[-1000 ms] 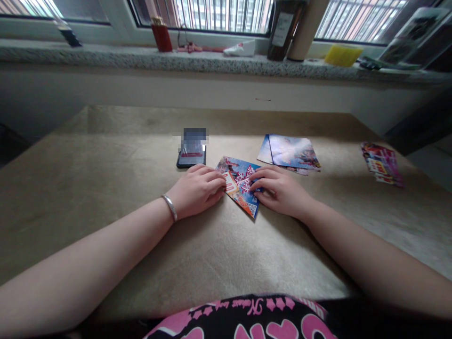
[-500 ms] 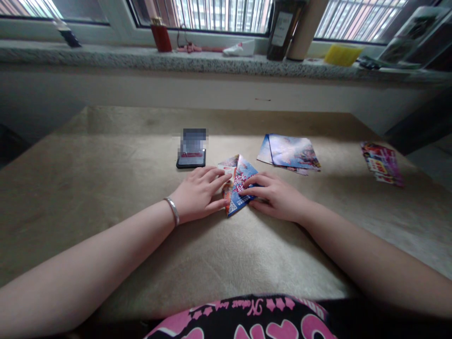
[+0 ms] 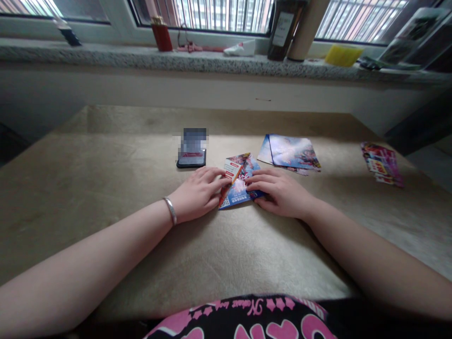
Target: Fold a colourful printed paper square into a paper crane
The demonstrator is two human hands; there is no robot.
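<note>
A folded, brightly printed paper leaflet (image 3: 238,188) lies on the table in front of me, blue on the right, with an orange-and-white folded strip on its left. My left hand (image 3: 199,194) holds the leaflet's left edge, its thumb and fingers closed there; the fingertips are partly hidden. On the opposite edge, my right hand (image 3: 280,192) grips the paper, fingers lying on top and thumb lower down at the near side. A small dark blue fold shows under the right fingers.
A phone (image 3: 191,159) lies beyond my left hand. Several printed sheets (image 3: 293,150) are stacked behind my right hand, and red-purple leaflets (image 3: 383,165) lie far right on the table (image 3: 106,188). Bottles and a yellow object (image 3: 343,55) stand on the windowsill (image 3: 212,63).
The leaflet has turned and its diamond outline has become wider, with more of the white strip and printed face showing. Both hands have shifted slightly while staying on it.
</note>
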